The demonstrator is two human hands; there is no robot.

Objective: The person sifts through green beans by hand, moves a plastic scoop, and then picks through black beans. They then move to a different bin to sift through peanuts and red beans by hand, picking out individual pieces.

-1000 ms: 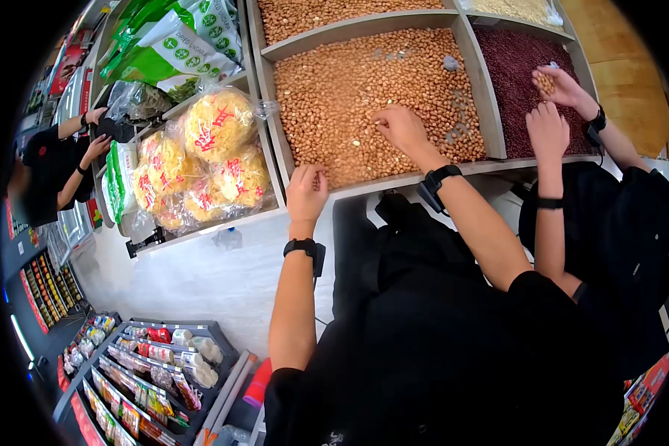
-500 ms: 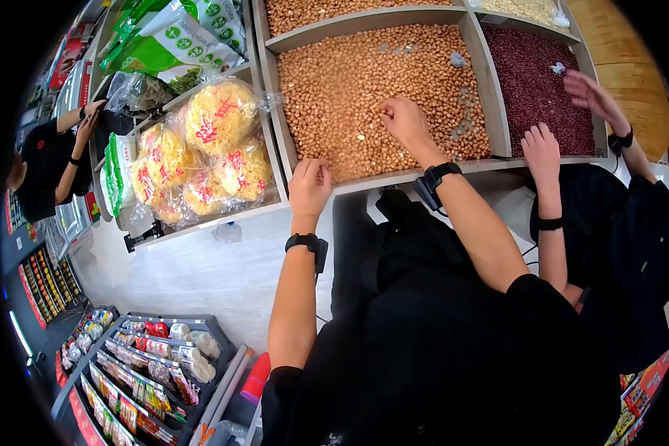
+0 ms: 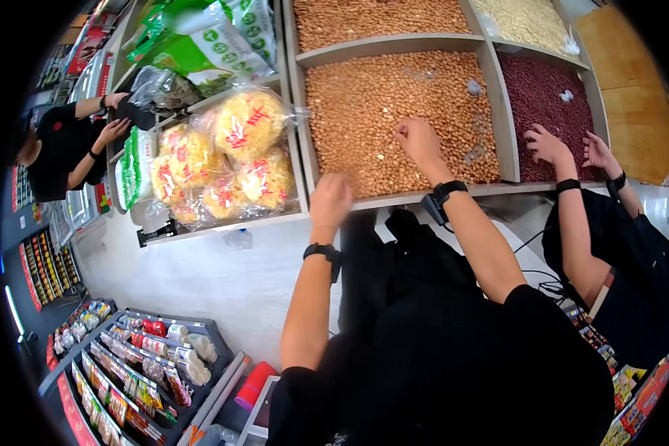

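Note:
My right hand is over the peanuts in the middle bin, fingers curled together at the tips; whatever they pinch is too small to make out. At the bin's front left corner, my left hand is over the wooden rim, its fingers smeared by motion. Small clear bits and a crumpled grey-white piece lie on the peanuts.
Bagged yellow goods and green-white packages fill the left compartments. At right, a co-worker's hands are over dark red beans. Another person stands far left. A snack rack is lower left.
The view has shifted, so the bins sit lower and further right. The right-hand co-worker's hands have come lower over the red beans. My left hand is now blurred.

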